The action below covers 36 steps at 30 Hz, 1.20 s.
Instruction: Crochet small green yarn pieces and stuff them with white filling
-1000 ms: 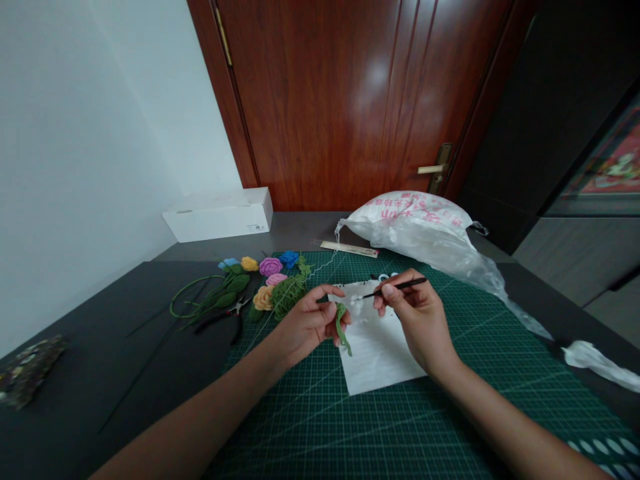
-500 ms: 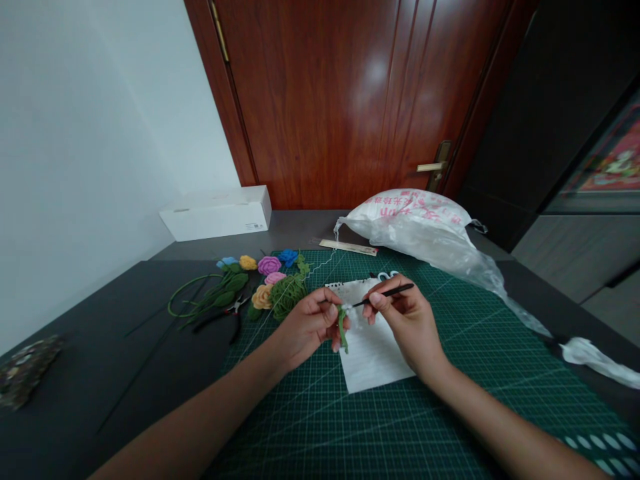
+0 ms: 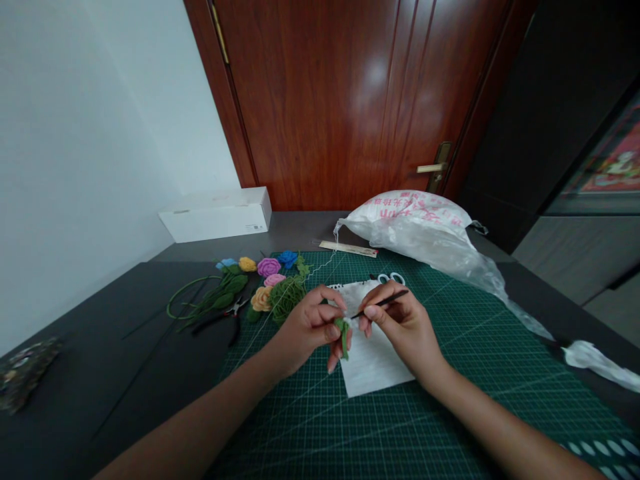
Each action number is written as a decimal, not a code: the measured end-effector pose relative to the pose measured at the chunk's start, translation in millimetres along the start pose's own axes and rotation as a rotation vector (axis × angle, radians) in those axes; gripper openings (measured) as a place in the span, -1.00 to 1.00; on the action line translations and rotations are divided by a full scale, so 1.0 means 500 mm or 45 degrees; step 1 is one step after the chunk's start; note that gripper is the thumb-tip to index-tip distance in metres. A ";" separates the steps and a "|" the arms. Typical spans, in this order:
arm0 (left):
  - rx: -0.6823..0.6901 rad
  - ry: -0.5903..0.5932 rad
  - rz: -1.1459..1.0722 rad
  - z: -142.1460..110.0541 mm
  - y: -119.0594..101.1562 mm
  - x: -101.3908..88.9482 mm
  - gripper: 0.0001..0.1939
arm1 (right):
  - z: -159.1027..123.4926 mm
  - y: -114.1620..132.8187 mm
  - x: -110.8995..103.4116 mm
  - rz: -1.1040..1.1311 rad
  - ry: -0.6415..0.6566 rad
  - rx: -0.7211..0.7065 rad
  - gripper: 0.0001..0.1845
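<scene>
My left hand (image 3: pixel 315 321) pinches a small green crocheted piece (image 3: pixel 345 341) between its fingers, with a narrow end hanging down. In my right hand (image 3: pixel 397 320) are slim black tweezers (image 3: pixel 388 299), held like a pen. Their tip meets a tuft of white stuffing (image 3: pixel 351 323) at the top of the green piece. Whether the stuffing sits inside the piece cannot be made out. Both hands are above a white lined sheet of paper (image 3: pixel 374 370) lying on the green cutting mat (image 3: pixel 320 420).
Left of my hands lie green yarn (image 3: pixel 289 300), several crocheted flowers (image 3: pixel 269 267) and black-handled pliers (image 3: pixel 234 312). White-handled scissors (image 3: pixel 397 278) and a ruler (image 3: pixel 349 249) lie beyond. Behind them are a stuffed plastic bag (image 3: pixel 410 217) and a white box (image 3: pixel 217 217).
The tweezers with the white stuffing have moved left and slightly down to the green piece. My left hand has stayed close to its place, its grip on the piece shifting slightly.
</scene>
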State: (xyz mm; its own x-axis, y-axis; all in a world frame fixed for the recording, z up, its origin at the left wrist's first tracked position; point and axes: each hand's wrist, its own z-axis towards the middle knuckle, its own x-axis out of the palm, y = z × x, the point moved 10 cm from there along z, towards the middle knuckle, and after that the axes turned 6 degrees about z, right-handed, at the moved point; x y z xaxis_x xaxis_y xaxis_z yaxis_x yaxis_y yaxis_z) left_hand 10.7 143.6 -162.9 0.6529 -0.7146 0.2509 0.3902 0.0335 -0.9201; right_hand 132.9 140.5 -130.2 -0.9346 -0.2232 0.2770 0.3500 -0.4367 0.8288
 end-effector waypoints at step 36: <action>-0.095 -0.060 0.107 -0.005 0.002 -0.005 -0.70 | -0.011 0.029 0.012 -0.067 0.048 -0.041 -0.83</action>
State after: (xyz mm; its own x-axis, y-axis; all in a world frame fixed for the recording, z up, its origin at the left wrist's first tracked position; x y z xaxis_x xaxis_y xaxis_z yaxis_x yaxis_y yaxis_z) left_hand 7.9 143.5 -165.3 0.7120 -0.6775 0.1843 0.2847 0.0387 -0.9578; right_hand 132.8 128.0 -118.9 -0.9490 -0.2313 0.2143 0.3025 -0.4762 0.8257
